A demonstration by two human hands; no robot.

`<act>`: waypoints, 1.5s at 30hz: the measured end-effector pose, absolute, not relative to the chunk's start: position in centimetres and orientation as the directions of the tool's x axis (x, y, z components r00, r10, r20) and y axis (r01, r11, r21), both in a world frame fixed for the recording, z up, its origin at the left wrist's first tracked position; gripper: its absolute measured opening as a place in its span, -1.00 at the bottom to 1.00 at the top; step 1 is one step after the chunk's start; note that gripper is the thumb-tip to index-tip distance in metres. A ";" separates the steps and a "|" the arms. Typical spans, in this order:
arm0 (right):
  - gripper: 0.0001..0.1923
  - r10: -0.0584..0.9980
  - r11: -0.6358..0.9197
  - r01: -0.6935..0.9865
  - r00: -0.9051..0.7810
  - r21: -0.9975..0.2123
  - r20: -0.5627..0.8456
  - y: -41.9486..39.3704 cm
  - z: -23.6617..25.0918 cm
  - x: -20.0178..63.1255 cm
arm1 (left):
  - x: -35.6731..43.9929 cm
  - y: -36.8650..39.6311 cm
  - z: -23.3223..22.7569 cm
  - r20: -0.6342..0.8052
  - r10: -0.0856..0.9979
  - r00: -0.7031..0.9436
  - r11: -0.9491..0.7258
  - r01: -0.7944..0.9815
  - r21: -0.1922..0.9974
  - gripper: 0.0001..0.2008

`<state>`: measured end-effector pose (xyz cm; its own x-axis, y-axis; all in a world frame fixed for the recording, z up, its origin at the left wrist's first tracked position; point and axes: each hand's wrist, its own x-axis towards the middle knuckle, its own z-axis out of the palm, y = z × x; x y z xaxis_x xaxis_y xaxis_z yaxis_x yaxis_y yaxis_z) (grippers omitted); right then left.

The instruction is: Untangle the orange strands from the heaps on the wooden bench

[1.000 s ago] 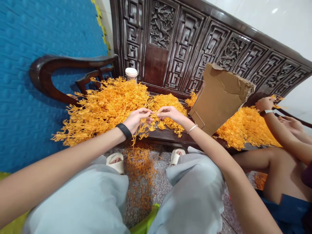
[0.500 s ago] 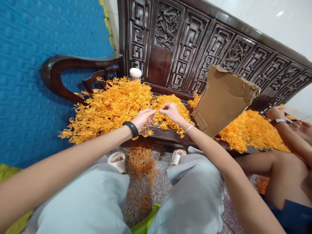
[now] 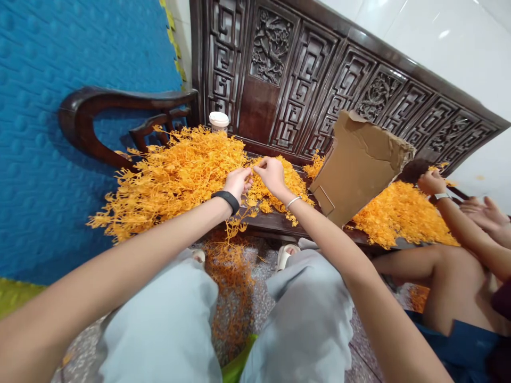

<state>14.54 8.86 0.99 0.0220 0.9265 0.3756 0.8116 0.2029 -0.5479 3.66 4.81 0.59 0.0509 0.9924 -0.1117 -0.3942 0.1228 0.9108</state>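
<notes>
My left hand, with a black band at the wrist, is closed on an orange plastic sprig whose branching end hangs below the palm. Close beside its fingertips, my right hand is pinched shut; whatever its fingertips hold is too small to make out. Left of the hands rises a big heap of orange branching sprigs. A smaller pile of orange pieces lies behind and under my right hand on the dark wooden bench.
A lidded cup stands behind the heap. The cardboard piece leans upright on the bench, with another orange pile beyond it. At right, another person's hands work. Orange scraps litter the floor between my feet.
Both my hands have risen slightly, and the left has turned at the wrist. The sprig under my left hand now hangs more plainly in view. The other person's hands show further into view.
</notes>
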 end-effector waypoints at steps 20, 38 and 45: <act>-0.89 0.851 0.040 0.804 0.283 -0.593 0.442 12.1 -0.1 26.4 | 5.3 -0.6 1.6 -0.048 0.978 0.204 0.127 -0.396 0.909 -0.80; -0.72 0.986 0.122 0.555 0.023 -0.823 0.163 8.9 -2.7 26.4 | 3.9 1.4 0.8 -0.082 0.953 0.290 0.190 -0.367 0.911 -0.79; -0.39 0.857 0.240 0.432 -0.515 -0.869 -0.020 4.8 1.8 19.5 | 3.5 2.0 -0.5 -0.078 0.980 0.183 0.135 -0.327 0.935 -0.81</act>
<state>19.54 4.76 1.82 -0.5153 0.8568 -0.0199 0.4321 0.2397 -0.8694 3.45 2.00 -0.45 0.1825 0.9801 -0.0782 -0.3272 0.1355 0.9352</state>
